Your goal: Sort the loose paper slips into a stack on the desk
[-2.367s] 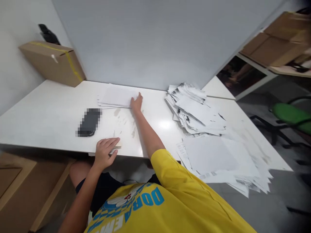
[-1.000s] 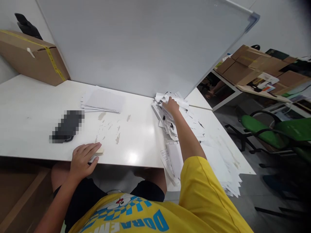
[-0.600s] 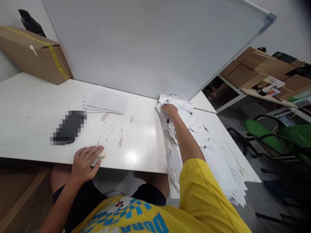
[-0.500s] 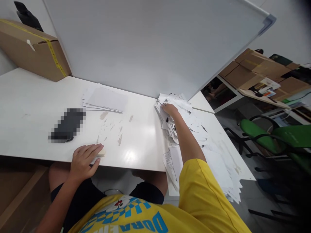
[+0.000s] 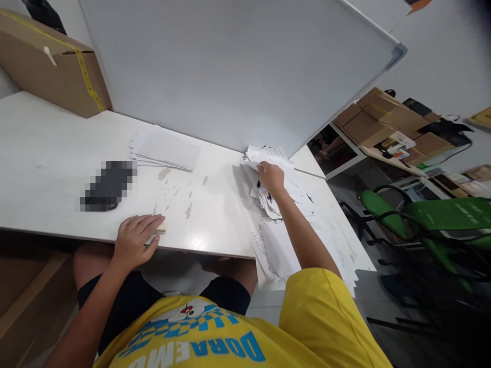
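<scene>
My left hand (image 5: 136, 241) rests at the table's front edge, fingers stretched out over a small cream-coloured block or pad (image 5: 162, 227), which is partly hidden under it. At the messy paper pile (image 5: 286, 157), my right hand (image 5: 271, 177) pinches a white sheet of paper (image 5: 251, 165) by its edge. That sheet's near side is slightly raised above the pile. Dark, torn-looking marks show on several papers there. Closer to me, a second spread of white and printed papers (image 5: 280, 248) lies partly beneath my right forearm.
A neater paper stack (image 5: 166, 148) and a pixelated dark object (image 5: 109, 186) lie on the white table (image 5: 215, 214). Behind stands a whiteboard (image 5: 230, 71), with a cardboard box (image 5: 57, 71) at left. Green chairs (image 5: 387, 212) and a shelf with boxes are at right.
My right hand has drawn back slightly with the sheet's edge lifting. My left hand stays on the pad. The view has shifted a little to the right.
</scene>
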The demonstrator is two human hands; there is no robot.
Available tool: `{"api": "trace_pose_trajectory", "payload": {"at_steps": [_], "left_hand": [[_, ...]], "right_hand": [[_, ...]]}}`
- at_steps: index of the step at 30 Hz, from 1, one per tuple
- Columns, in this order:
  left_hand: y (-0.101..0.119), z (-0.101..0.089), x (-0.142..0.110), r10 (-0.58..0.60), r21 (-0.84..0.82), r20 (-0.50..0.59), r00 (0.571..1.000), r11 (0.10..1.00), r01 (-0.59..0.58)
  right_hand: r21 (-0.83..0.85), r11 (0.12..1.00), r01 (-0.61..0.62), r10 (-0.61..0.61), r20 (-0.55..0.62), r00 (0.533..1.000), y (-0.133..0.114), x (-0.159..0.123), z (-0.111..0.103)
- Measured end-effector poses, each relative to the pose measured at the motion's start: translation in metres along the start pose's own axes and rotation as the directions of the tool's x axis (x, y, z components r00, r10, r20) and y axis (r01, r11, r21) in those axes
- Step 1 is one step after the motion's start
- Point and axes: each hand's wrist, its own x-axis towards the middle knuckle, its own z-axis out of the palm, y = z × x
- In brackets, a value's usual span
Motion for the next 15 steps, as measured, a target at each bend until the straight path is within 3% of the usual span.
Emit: {"api": "trace_pose_trajectory", "payload": {"at_steps": [6, 15], "left_hand": [[-0.002, 0.004, -0.004, -0.038, -0.024, 0.040, 0.998, 0.999, 0.039], [0.000, 0.003, -0.001, -0.017, 0.019, 0.018, 1.000, 1.000, 0.017]], "right_hand": [[-0.119, 0.962, 0.246, -0.228, 0.149, 0.962, -0.013, -0.046, 0.020], [-0.019, 0.922, 0.386, -0.373, 0.226, 0.900, 0.007, -0.061, 0.023]]}}
